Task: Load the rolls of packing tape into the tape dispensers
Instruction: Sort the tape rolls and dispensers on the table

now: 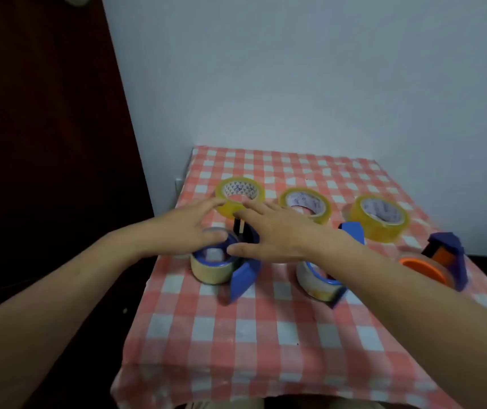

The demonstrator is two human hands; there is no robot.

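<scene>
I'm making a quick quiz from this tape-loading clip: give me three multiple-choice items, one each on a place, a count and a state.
1. Where do the loose yellow tape rolls lie?
A. in a row on the far side of the table
B. stacked at the near edge
C. on the floor

2. How many loose yellow rolls are there?
A. one
B. three
C. five

3. What are the hands doing?
A. resting in the lap
B. reaching over the left dispenser toward the left roll
C. lifting the orange dispenser

Key:
1 A, the row lies behind the dispensers on the checked tablecloth.
2 B: left roll, middle, right.
3 B, left hand and right hand spread above the left dispenser.
</scene>
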